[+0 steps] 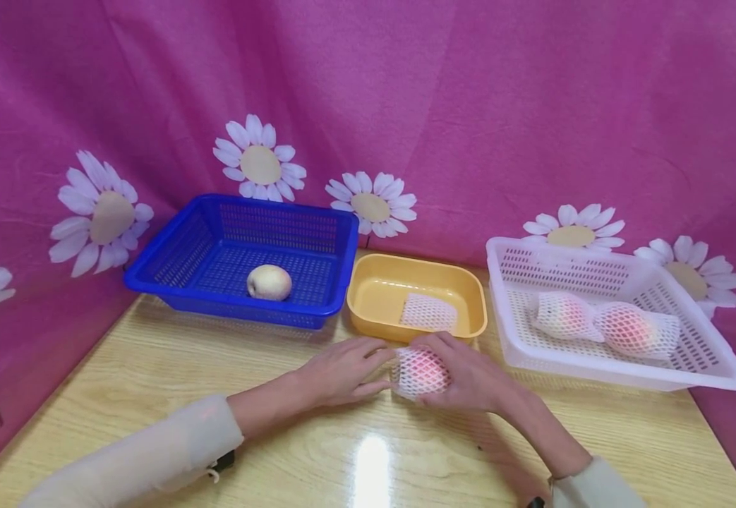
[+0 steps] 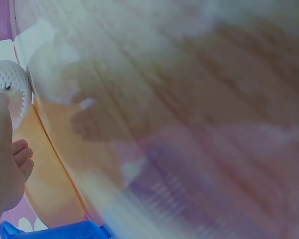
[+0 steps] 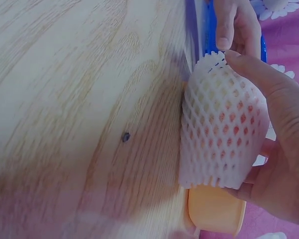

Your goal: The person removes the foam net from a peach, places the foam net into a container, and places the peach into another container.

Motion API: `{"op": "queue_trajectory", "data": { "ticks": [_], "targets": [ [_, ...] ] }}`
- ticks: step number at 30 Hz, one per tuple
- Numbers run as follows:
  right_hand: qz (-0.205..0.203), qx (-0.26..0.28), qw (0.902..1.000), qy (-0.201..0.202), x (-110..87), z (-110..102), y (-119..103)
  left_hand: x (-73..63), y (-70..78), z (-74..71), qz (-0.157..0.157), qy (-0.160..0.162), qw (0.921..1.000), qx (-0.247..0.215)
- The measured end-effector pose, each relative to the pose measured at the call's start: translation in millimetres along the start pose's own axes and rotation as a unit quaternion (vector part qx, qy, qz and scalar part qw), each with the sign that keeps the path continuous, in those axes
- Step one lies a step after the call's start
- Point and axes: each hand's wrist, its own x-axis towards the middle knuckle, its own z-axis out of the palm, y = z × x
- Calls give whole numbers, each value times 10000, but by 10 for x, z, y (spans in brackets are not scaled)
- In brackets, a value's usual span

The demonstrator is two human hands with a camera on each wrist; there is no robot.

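A peach in a white foam net sleeve lies sideways on the table in front of the yellow tub. My right hand grips its right side, thumb along the near side and fingers behind, as the right wrist view shows. At the other end of the sleeve is my left hand, thumb and fingers parted and their tips right at the net's edge. In the left wrist view the sleeve's open end shows a bit of the fruit.
A blue basket at the left holds one bare peach. Behind the hands stands the yellow tub with a foam net inside. A white basket at the right contains two netted peaches. A pink flowered cloth hangs behind.
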Motion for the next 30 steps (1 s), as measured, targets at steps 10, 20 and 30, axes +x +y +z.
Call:
{"op": "queue_trajectory", "data": {
  "ticks": [10, 20, 30],
  "targets": [
    [306, -35, 9995, -104, -78, -11, -20, -89, -55, -7, -129, -72, 9999, -47],
    [327, -86, 9993, -140, -123, 23, -19, -171, -76, -8, -192, 160, 9995, -169],
    [387, -111, 9992, 13, -209, 39, -13, -226, -116, -32, -350, 133, 9988, -321]
  ]
}}
